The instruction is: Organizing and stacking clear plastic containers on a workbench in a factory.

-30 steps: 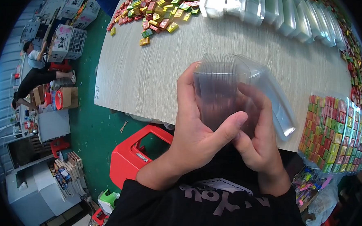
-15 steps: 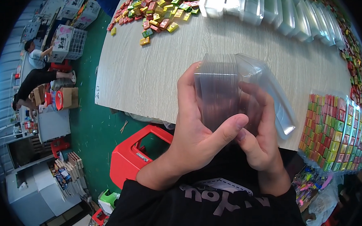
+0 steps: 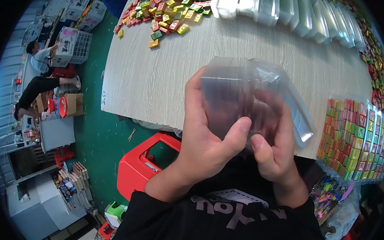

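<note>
Both hands hold a clear plastic container [image 3: 238, 98] up close to the chest, above the near edge of the wooden table [image 3: 163, 73]. The left hand [image 3: 210, 140] wraps its fingers around the container's left side with the thumb pressed across the front; the right hand [image 3: 274, 148] closes on its lower right side, thumb meeting the left thumb, likely to steady the thin, flexible plastic while it is worked. A clear flap or lid [image 3: 293, 110] sticks out to the right.

Along the table's far edge stands a row of clear plastic trays [image 3: 281, 4]. At the far left corner lies a loose heap of small coloured packets [image 3: 164, 12] in red, yellow and green. At the right edge, packed blocks of coloured packets [image 3: 353, 137] sit in tidy rows. A red plastic stool [image 3: 142, 164] stands on the green floor below.
</note>
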A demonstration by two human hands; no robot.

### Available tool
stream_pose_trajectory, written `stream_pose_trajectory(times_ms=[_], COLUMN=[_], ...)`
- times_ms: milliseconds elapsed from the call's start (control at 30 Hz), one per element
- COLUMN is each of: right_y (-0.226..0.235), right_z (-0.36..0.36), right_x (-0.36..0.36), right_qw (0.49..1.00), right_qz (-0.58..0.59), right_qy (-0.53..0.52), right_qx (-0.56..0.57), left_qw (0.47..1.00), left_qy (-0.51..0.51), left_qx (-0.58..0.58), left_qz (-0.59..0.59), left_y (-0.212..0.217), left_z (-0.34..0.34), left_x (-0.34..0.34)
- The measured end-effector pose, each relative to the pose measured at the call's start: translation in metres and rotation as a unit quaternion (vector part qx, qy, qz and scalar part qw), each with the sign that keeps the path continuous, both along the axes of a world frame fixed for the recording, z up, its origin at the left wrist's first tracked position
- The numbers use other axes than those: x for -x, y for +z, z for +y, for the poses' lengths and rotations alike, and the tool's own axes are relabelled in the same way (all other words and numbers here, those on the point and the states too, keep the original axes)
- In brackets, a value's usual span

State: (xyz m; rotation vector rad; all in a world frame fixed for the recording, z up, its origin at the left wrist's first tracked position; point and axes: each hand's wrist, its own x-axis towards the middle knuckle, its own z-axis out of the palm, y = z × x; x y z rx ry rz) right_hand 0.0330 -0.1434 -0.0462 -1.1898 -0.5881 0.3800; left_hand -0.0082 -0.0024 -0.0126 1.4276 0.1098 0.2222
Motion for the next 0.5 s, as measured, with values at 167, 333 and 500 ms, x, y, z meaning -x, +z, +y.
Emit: stream_pose_trajectory(times_ms=[167,333,500], right_y=[0.0013,-0.0037,-0.0044], right_z=[-0.0018,0.0003,0.0015], right_x=[-0.0036,-0.0040,-0.0045], right_qw=[0.998,0.997,0.999], right_qz=[-0.051,-0.071,-0.040], right_qy=[0.020,0.009,0.028], right_qx=[0.027,0.004,-0.022], left_qw=[1.000,0.999,1.000], left_qy=[-0.007,-0.023,-0.019], left_qx=[-0.020,-0.021,0.024], left_qz=[0.005,0.010,0.003], left_y=[0.0018,0.0033,0.0032], left_z=[-0.0025,-0.0025,-0.0033], left_x=[-0.0007,-0.0011,-0.0014])
